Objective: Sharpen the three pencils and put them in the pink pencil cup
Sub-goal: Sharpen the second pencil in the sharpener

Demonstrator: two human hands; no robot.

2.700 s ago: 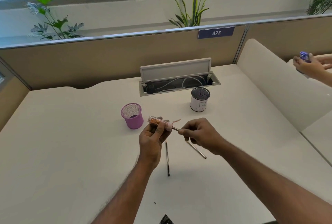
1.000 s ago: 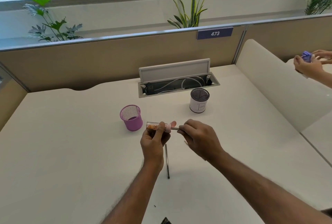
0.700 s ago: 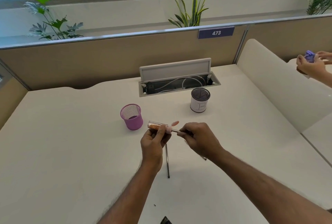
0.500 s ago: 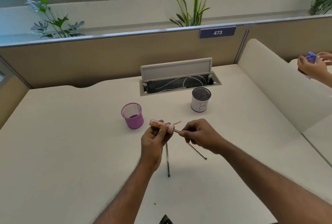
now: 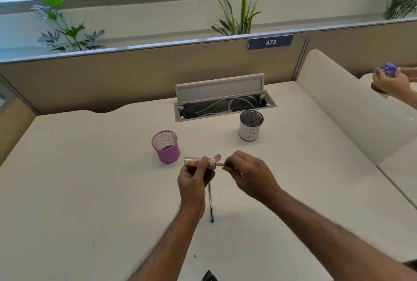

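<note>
Hands working above a pale desk (image 5: pixel 90 190), seen from head height; the left hand (image 5: pixel 195 179) grips a clear tube-shaped sharpener (image 5: pixel 191 162) with a pink cap, fingers and thumb curled round it, orange shavings visible inside; the right hand (image 5: pixel 250 174) is close beside it and pinches a pencil (image 5: pixel 220 164) whose tip sits in the sharpener's pink end; the rest of that pencil is hidden under the hand; a second pencil (image 5: pixel 210 204) lies flat on the desk near the left wrist, running from near to far, its far end hidden by that hand; the pink pencil cup (image 5: pixel 167 146), made of mesh, stands upright just left of and beyond the sharpener; a white cup (image 5: pixel 250 128) marked B stands farther off to the right; behind it an open cable tray (image 5: pixel 223 104) with its lid raised; a partition carries a tag (image 5: pixel 270 42) reading 473; at the far right, another person's hands (image 5: pixel 388 81) hold a small purple object (image 5: pixel 390 70).
</note>
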